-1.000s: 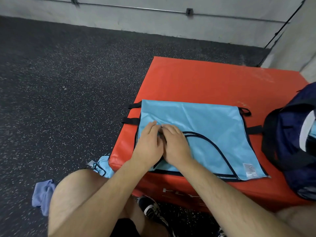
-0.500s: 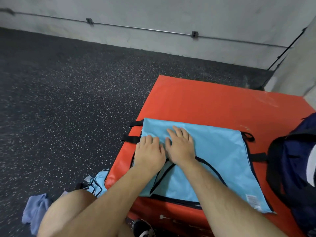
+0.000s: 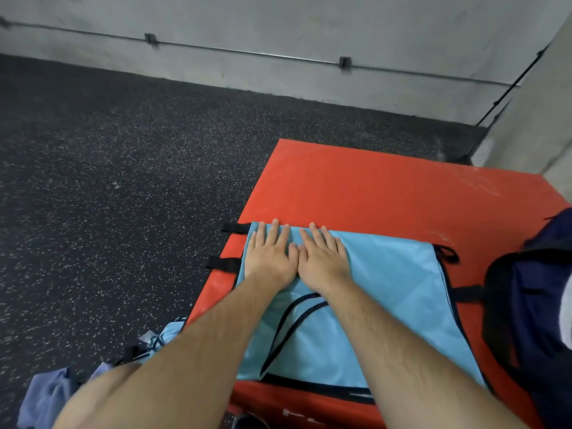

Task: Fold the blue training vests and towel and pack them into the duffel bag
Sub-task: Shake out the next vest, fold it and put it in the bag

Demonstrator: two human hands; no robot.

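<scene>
A light blue training vest (image 3: 387,292) with black trim lies flat on the red mat box (image 3: 371,187). My left hand (image 3: 270,257) and my right hand (image 3: 323,257) press flat on its far left part, side by side, fingers straight and reaching the far edge. A navy duffel bag (image 3: 532,311) stands at the right end of the box, partly out of frame. Another blue vest (image 3: 167,334) lies crumpled on the floor by the box's near left corner. A pale purple-blue towel (image 3: 43,397) lies on the floor at the bottom left.
Dark speckled rubber floor (image 3: 123,181) spreads to the left and beyond the box. A grey wall (image 3: 278,26) with a thin pipe runs along the back, and a wall corner stands at the right. My bare knee (image 3: 102,397) is at the bottom left.
Both hands slid forward across the vest from its near middle to its far edge, fingers straightening flat. The camera view tilted up.
</scene>
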